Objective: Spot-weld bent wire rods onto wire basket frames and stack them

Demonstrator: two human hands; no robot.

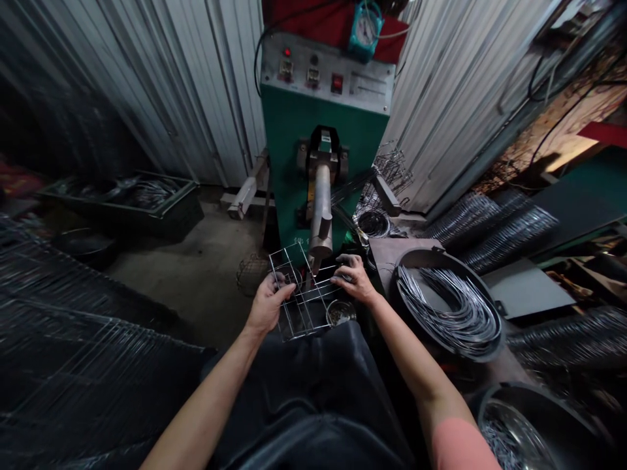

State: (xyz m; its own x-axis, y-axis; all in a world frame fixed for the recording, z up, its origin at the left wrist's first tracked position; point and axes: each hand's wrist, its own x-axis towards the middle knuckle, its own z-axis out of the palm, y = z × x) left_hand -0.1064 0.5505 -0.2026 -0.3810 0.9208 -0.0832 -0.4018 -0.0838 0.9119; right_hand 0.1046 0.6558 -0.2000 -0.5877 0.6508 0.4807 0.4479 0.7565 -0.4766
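A small wire rack (pixel 304 305) of crossed metal rods is held in front of me, just under the round metal arm (pixel 322 209) of a green machine (pixel 287 140). My left hand (pixel 268 301) grips the rack's left side, the thumb lying over its wires. At the right side of the rack my right hand (pixel 354 279) has its fingers curled, thumb and fingertips at the wire ends. Whether a separate small piece sits in those fingers is too dark to tell. A round dish (pixel 341 313) with small bits in it stands below the right hand.
On the right is a round black pan (pixel 500 326) full of bent wire pieces, with another bowl (pixel 514 437) nearer me. Stacked wire grids (pixel 93 365) fill the left side. Behind stands a green bin (pixel 161 207) of metal parts. A teal gauge (pixel 365 31) sits atop the machine.
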